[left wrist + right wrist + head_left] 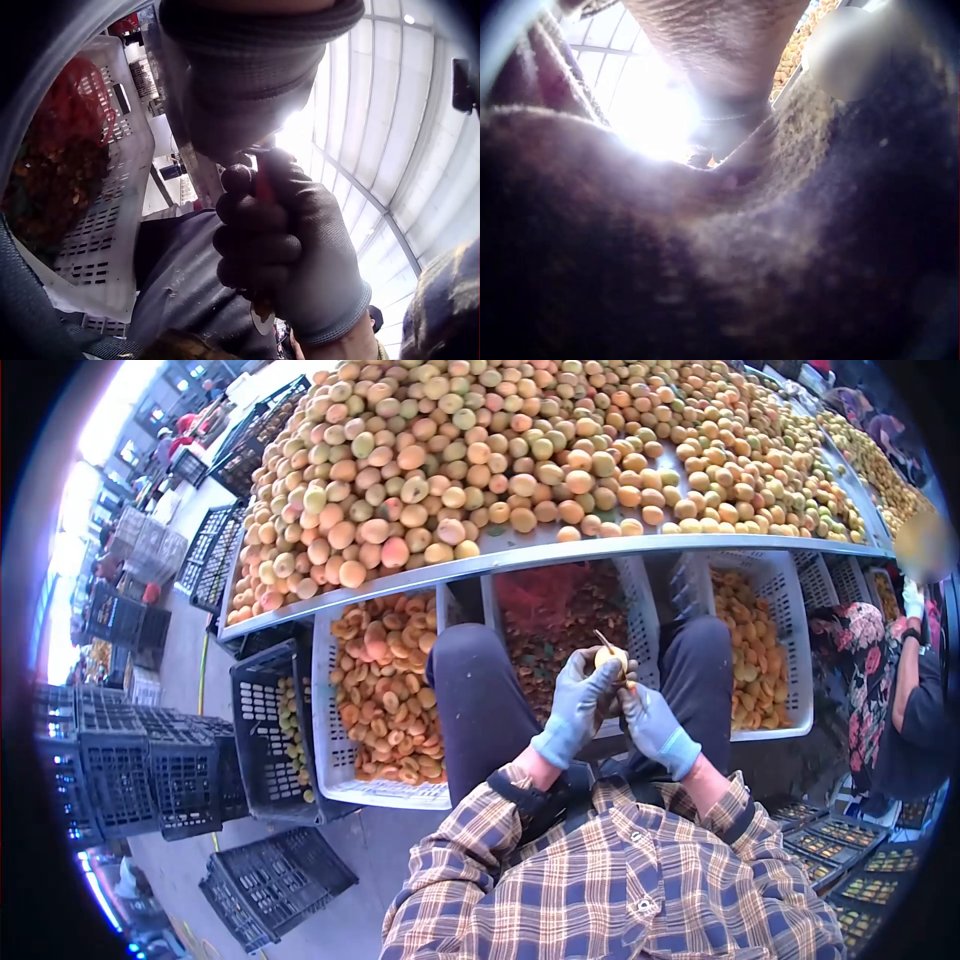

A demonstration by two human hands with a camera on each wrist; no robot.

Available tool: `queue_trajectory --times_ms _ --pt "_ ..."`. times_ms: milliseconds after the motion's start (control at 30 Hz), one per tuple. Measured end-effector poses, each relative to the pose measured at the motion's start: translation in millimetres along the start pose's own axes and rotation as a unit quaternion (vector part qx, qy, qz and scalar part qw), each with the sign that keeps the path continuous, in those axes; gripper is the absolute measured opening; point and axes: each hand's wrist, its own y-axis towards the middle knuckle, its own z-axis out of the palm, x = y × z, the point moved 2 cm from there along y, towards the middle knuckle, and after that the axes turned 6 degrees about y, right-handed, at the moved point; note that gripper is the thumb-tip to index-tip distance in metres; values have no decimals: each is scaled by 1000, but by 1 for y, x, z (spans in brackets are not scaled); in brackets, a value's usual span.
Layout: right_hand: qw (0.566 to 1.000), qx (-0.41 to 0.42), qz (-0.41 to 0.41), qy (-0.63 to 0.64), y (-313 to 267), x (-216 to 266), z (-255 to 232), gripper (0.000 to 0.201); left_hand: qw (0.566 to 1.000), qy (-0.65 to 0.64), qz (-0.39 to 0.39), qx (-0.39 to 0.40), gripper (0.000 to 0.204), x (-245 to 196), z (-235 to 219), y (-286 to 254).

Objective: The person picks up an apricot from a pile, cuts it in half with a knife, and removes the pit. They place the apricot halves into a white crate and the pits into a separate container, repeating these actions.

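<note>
In the head view both gloved hands meet above a crate of dark scraps. My left hand (580, 700) holds a pale orange apricot (611, 657) between thumb and fingers. Beside it my right hand (655, 722) grips a small tool, its fingers curled; a thin brown tip stands up by the fruit. The left wrist view shows the right hand (289, 244) curled round a red handle (265, 184), with a metal end (262, 319) below the fist. The left glove (240, 97) is above it. Sleeve and glove fabric mostly block the right wrist view.
A metal-edged table (560, 550) heaped with apricots lies ahead. White crates of halved fruit (385, 690) flank my knees, and a middle crate (640, 595) holds scraps and red netting. Black crates (275, 880) are at left; another person (915, 690) sits at right.
</note>
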Motion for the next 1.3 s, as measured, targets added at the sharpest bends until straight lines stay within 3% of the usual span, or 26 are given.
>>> queue_trajectory --times_ms 100,167,267,300,400,533,633,700,800,933,1000,1100,1200,1267,1300 --pt "997 25 37 55 9 -6 3 31 999 -22 24 -31 32 9 -13 11" --pt "999 -29 -4 -36 8 -24 7 32 997 -73 -4 -15 28 10 -15 10" --pt "998 -51 -29 -31 -1 -15 14 33 991 -122 2 -59 30 14 -7 8" --pt "995 -45 -45 -73 3 -27 13 32 989 -138 -56 8 34 21 -20 13" --pt "994 -34 -16 -106 12 -13 10 33 996 -82 -16 22 38 5 -9 7" --pt "999 -5 5 -38 11 15 1 33 997 -5 60 52 28 -17 -6 3" --pt "999 4 24 -44 -4 11 5 34 999 -8 27 44 30 -13 -15 5" --pt "991 -19 48 -121 -10 5 9 33 990 -139 -34 12 40 0 -23 10" --pt "994 -56 40 -83 2 -4 4 33 988 -117 -92 42 44 18 -12 7" --pt "996 21 91 -7 12 -4 -7 34 998 23 -51 17 37 16 -33 23" --pt "997 41 62 -5 5 -7 -8 35 996 39 -60 45 34 11 -35 20" --pt "998 -7 54 -37 -9 -15 3 35 993 -93 -66 -19 36 15 -30 16" --pt "995 -42 61 -73 -8 -18 4 36 989 -102 -108 25 39 28 -25 14" --pt "996 -39 61 -58 2 -19 -2 36 991 -77 -106 23 38 29 -22 17" --pt "997 -30 63 -44 5 -17 -6 36 997 42 -62 14 37 23 -27 19"
